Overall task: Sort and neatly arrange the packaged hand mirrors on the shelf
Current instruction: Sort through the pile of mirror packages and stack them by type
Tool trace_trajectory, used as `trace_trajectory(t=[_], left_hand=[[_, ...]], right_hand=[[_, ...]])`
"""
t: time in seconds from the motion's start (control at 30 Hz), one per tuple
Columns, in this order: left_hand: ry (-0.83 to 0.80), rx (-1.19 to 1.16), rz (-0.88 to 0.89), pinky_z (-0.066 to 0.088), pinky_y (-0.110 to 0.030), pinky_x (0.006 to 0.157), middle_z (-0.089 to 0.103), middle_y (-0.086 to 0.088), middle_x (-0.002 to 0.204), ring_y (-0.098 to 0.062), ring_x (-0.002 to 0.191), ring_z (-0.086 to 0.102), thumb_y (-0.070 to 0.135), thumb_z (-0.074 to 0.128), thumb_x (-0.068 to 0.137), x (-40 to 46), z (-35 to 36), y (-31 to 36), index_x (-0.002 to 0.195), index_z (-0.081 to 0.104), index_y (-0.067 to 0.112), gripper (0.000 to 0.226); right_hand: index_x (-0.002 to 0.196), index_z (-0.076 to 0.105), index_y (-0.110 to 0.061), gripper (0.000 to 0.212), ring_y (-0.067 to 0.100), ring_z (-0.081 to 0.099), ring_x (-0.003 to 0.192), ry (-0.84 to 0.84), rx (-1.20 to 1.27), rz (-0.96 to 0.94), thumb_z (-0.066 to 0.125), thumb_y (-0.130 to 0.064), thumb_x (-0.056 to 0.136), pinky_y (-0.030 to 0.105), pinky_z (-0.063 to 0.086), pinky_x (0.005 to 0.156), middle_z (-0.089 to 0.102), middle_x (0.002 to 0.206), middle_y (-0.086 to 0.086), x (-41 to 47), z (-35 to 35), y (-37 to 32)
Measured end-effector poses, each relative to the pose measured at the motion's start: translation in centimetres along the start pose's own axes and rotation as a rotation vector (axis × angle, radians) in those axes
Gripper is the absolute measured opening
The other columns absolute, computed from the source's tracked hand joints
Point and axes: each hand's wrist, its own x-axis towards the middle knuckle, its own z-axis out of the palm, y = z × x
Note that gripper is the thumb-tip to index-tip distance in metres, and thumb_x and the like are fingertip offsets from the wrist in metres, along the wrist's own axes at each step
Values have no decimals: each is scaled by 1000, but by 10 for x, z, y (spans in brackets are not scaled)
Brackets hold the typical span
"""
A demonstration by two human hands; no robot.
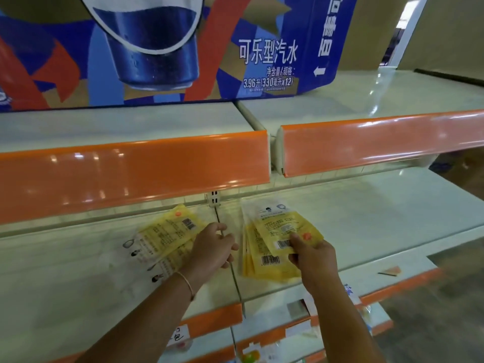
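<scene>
Two groups of yellow packaged hand mirrors lie on the pale middle shelf (366, 226). The left group (167, 237) is fanned out, tilted, barcodes up. My left hand (212, 247) rests at its right edge, fingers curled and touching the packs; I cannot tell whether it grips one. The right stack (264, 258) holds several packs, roughly aligned. My right hand (311, 254) pinches the top pack (285, 229) of that stack at its lower corner, thumb on the barcode.
An orange price rail (131, 174) of the upper shelf overhangs the packs. A big blue cola carton (162, 48) stands on that upper shelf. A small orange scrap (391, 271) lies at the right front edge. Lower shelves show below.
</scene>
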Motion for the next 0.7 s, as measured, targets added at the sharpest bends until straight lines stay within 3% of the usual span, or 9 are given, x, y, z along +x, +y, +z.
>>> trace_trajectory(t=[0.23,0.3,0.4,0.53,0.7], left_hand=[[10,169,64,51,-26,52,70,-1,85,-18,64,65,21,53,96,-2,-11,-10,127,49,18,32],[20,224,87,52,-30,53,70,0,84,-22,67,66,23,52,96,-2,-19,-14,129,48,19,33],[29,305,119,54,-41,59,70,-2,85,-27,70,66,27,52,96,-1,-34,-22,131,47,19,36],[73,334,149,52,-39,56,69,-10,87,-27,62,63,24,51,97,0,-60,-30,132,47,19,35],[162,353,165,48,-29,43,65,-4,80,-15,48,55,21,49,96,8,-101,-35,126,52,18,31]], right_hand=[[79,64,-4,30,20,64,51,58,-427,-104,69,-33,86,34,55,54,68,64,9,9,0,3],[88,63,-7,34,23,65,66,67,-657,-176,66,-41,85,38,56,67,67,72,5,10,0,6],[104,61,-9,37,26,59,78,106,-865,-226,61,-41,87,34,49,74,61,87,5,3,-2,7],[127,57,-13,48,36,55,105,274,-917,-331,62,-38,85,42,47,88,51,120,16,-13,4,3],[121,62,-12,40,38,53,109,259,-822,-510,66,-26,83,40,45,89,54,118,18,-37,43,-5]])
